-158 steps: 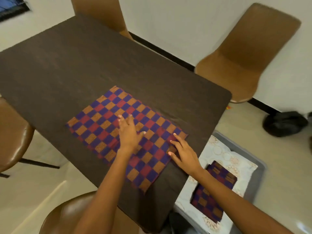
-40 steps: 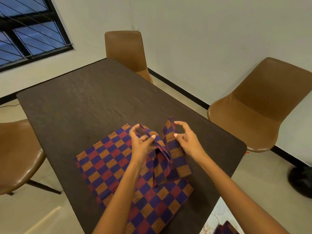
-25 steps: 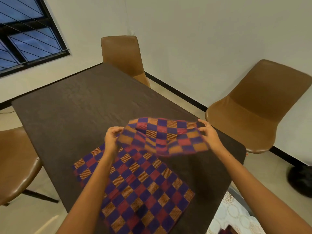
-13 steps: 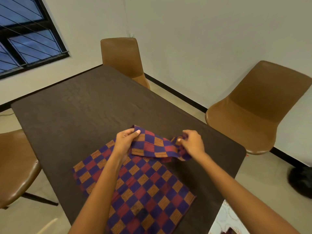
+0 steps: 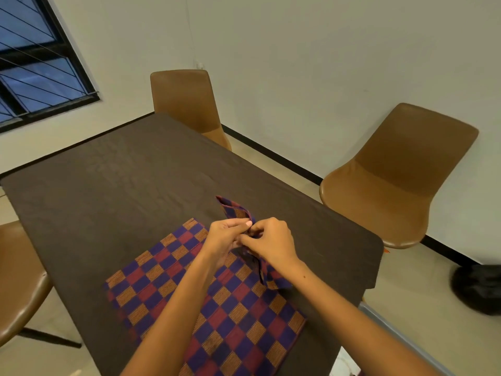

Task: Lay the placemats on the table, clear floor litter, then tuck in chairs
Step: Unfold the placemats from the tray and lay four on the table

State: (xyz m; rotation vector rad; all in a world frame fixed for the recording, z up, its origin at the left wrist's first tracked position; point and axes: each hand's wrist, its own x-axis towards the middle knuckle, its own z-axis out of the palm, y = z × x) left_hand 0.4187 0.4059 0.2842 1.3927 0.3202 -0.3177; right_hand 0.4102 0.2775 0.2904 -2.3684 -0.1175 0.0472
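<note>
— Where's the second placemat (image 5: 235,210)?
— Bunched between your left hand (image 5: 225,237) and right hand (image 5: 271,241), both pinching it above the flat placemat (image 5: 206,297) on the surface (image 5: 122,183).

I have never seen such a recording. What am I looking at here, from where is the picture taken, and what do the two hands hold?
There is no machine here. A person wears a camera on the head, so the picture looks forward and down over their own arms. The left hand and the right hand pinch a folded checked placemat together, lifted above the dark table. A second placemat lies flat on the table below them. Brown chairs stand around the table, one at the far end and one on the right.
</note>
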